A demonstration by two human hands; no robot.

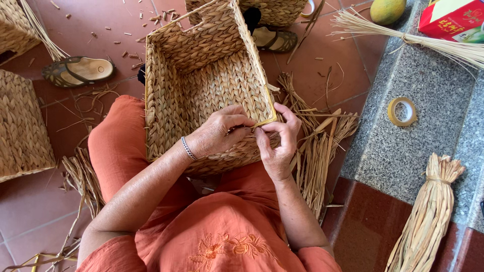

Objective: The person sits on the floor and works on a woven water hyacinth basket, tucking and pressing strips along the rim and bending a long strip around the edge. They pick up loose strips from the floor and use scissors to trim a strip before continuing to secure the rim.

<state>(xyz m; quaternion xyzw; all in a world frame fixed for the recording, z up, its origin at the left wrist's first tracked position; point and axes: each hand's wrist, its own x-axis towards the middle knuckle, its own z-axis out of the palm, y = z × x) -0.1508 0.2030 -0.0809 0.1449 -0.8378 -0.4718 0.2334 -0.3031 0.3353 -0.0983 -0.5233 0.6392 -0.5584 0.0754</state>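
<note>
Both hands meet at the near rim of a woven basket (pixel 201 85) that rests on the person's lap in orange trousers. Left hand (pixel 219 133) has its grip pinched together on a flat yellow straw strand (pixel 267 120) at the basket's corner; right hand (pixel 277 143) has its fingers closed on the same strand and the rim edge just beside it. A beaded bracelet (pixel 187 148) circles the left wrist.

Under the basket lies a red tiled floor (pixel 91 30), littered with straw scraps. At 9 o'clock of the basket a sandal (pixel 78 70) lies on the tiles, with another woven basket (pixel 22 126) beyond it at the frame's edge. At 3 o'clock loose straw (pixel 315 151) fans over the floor, and a speckled grey stone step (pixel 433 90) carries a roll of tape (pixel 402 111). At 4 o'clock a tied straw bundle (pixel 428 211) leans across the step. At 1 o'clock sit a green fruit (pixel 387 10) and a red box (pixel 454 20).
</note>
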